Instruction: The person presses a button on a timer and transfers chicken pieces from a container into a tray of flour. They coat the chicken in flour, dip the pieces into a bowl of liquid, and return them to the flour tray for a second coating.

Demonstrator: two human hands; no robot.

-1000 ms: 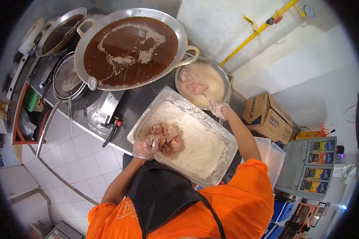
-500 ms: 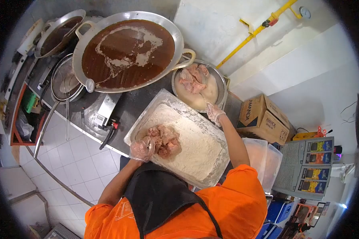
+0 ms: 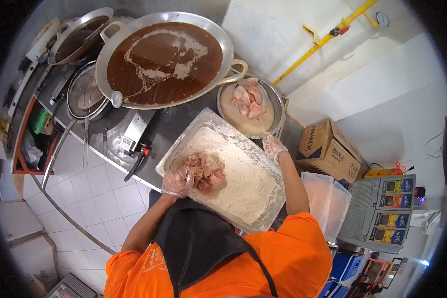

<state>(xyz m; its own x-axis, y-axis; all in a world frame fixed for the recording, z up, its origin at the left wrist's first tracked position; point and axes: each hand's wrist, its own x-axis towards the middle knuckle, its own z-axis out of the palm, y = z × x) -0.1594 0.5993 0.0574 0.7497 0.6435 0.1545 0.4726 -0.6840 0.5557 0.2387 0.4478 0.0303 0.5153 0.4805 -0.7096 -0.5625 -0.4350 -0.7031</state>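
Pale flour fills a metal tray (image 3: 248, 186), and floured meat pieces (image 3: 203, 171) lie in its left part. My left hand (image 3: 178, 182), in a clear glove, is closed at the left edge of this meat; what its fingers hold, if anything, I cannot make out. Above the tray's right part, my gloved right hand (image 3: 273, 147) is closed on a thin handle (image 3: 263, 126) reaching into the bowl (image 3: 279, 111). Raw pink meat (image 3: 250, 99) rests in a strainer over cloudy liquid there.
A large wok of brown oil (image 3: 164, 64) stands behind the tray, with a smaller wok (image 3: 79, 39) and a round strainer (image 3: 87, 92) to its left. Cardboard box (image 3: 328, 149) and plastic containers (image 3: 325, 198) are at the right. Yellow pipe (image 3: 323, 42) on the wall.
The raw meat in the bowl has shifted and settled differently, with more of the liquid showing below. My right hand has moved slightly; my left hand stays by the floured meat.
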